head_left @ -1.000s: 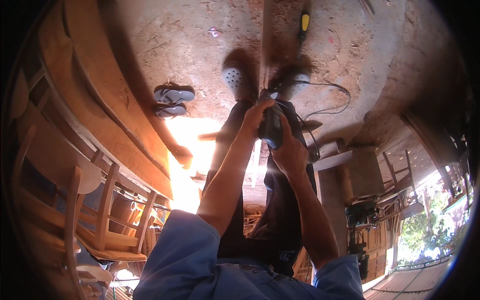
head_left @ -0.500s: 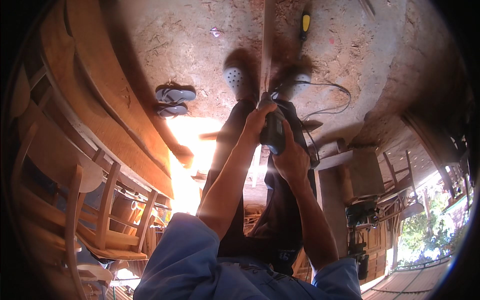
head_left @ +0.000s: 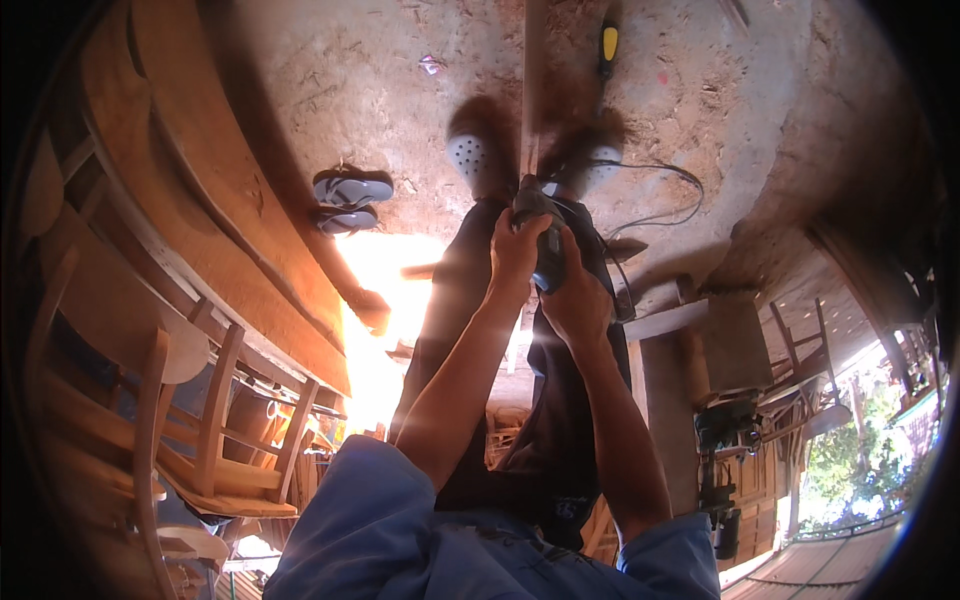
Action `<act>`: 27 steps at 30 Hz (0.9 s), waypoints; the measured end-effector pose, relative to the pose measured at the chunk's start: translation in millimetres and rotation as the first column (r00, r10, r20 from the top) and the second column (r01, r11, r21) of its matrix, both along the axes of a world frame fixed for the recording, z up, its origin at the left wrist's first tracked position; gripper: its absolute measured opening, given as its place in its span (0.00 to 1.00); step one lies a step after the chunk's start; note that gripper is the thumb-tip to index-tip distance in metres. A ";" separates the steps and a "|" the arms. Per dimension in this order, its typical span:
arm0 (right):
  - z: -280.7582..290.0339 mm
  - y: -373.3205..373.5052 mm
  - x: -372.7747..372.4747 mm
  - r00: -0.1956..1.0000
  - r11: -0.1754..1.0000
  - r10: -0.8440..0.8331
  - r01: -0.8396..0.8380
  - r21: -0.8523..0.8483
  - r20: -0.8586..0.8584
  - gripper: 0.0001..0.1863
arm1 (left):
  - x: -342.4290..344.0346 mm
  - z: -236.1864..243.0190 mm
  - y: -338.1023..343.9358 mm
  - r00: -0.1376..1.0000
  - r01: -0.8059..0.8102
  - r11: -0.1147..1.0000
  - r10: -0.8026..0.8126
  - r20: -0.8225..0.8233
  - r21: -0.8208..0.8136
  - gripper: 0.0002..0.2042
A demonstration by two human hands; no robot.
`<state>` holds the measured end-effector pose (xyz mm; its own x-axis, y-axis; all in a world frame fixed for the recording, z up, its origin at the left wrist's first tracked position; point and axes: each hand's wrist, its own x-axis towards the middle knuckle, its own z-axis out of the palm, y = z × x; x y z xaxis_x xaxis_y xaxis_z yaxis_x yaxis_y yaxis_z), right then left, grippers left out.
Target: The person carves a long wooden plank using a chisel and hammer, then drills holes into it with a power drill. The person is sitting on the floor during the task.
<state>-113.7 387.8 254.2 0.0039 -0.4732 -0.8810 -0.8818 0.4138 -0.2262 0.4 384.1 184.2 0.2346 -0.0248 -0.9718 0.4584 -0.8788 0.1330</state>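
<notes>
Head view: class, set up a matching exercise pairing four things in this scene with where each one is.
Things:
1. power tool
2. sandals
3. screwdriver
4. wooden chair

Places:
A. lower left, beside curved planks
B. gripped by left hand and right hand
C. dirt floor, top, yellow handle
D. floor, left of the feet

Pairs: 1-B, 2-D, 3-C, 4-A

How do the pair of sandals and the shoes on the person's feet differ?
The sandals are open, strapped and grey-blue; the shoes are closed, pale and perforated. The sandals lie unworn, side by side, off to the left; the shoes are worn, either side of a wooden strip. Both rest on the dirt floor.
</notes>
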 end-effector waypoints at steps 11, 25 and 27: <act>-6.5 4.4 2.7 0.999 0.998 0.000 -0.003 -0.062 -0.039 0.46 | -0.8 -4.7 -5.6 0.987 0.143 0.990 -0.142 0.069 -0.006 0.21; -16.4 7.8 1.2 0.999 0.995 -0.020 0.016 -0.099 -0.033 0.45 | -5.5 -16.0 -2.4 0.969 0.193 0.981 -0.190 0.161 -0.007 0.23; -18.7 6.9 0.7 0.999 0.996 -0.011 0.009 -0.084 -0.031 0.45 | -6.4 -21.8 1.0 0.971 0.186 0.983 -0.183 0.155 -0.002 0.24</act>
<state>-112.9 394.7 235.5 -0.0285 -0.5450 -0.8380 -0.8850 0.4036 -0.2323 -6.0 385.2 162.4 0.3707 -0.0969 -0.9237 0.2617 -0.9433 0.2040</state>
